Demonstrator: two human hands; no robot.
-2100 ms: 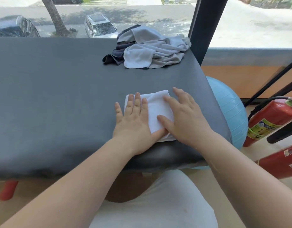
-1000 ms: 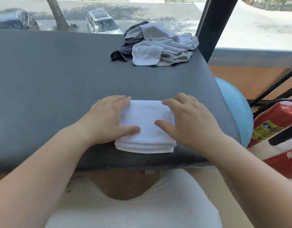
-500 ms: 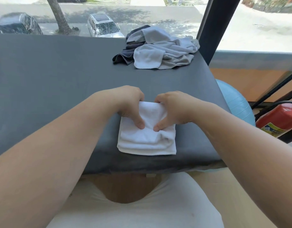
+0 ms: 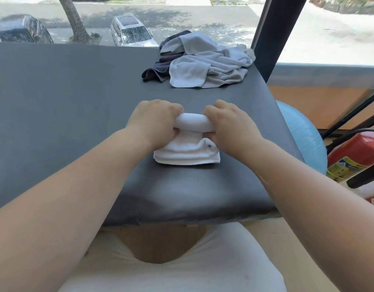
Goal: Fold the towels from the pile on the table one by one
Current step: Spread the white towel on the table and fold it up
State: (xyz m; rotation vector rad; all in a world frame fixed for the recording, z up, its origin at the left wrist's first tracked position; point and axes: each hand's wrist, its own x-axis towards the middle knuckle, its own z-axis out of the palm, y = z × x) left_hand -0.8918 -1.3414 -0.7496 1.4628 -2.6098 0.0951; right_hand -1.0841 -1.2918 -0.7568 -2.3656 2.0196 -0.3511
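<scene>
Head view: left hand (image 4: 154, 121), right hand (image 4: 230, 123) curled tight round towel (image 4: 188, 153) far fold, rest flat on table (image 4: 76, 91) beneath fingers. Best: bring fold evenly toward near hem, corners matched. Pile (image 4: 207, 64) beyond knuckles.

The small white terry towel (image 4: 187, 153) lies folded in several layers near the front edge of the grey padded table (image 4: 66, 98). Its far edge is raised and rolled into a tube. The pile of crumpled light grey, beige and dark grey towels (image 4: 207, 66) lies at the table's far right corner, well apart.
</scene>
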